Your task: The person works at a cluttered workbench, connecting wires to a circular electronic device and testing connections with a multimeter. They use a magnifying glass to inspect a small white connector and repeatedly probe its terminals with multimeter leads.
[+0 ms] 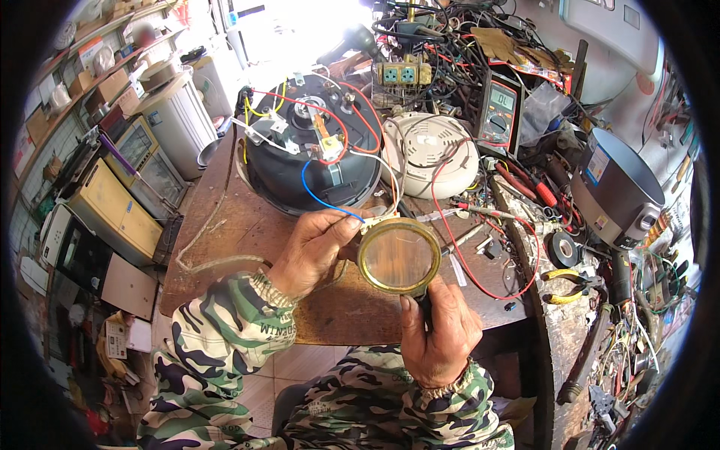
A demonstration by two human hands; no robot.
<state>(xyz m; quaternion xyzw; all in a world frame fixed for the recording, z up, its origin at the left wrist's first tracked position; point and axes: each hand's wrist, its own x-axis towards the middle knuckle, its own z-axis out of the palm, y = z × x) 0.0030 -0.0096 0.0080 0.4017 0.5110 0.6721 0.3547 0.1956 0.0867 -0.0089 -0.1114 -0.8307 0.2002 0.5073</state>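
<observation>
My right hand (439, 337) grips the dark handle of a round brass-rimmed magnifying glass (399, 255) above the front of the wooden bench (217, 289). My left hand (315, 244), beside the lens's left edge, pinches a small pale wired part (371, 223), partly hidden by fingers and lens. Blue, white and orange wires lead from it toward an upturned black appliance base (274, 157), which carries red, yellow and white wires, metal brackets and a round centre fitting. A cream plastic cover (431, 157) lies to that base's right.
A multimeter (499, 112) with red leads stands at the back right under tangled cables (442, 37). A grey cooker body (615, 187), black tape roll (562, 247) and yellow-handled pliers (566, 285) lie along the cluttered right side. Fridges (120, 214) and shelves line the left.
</observation>
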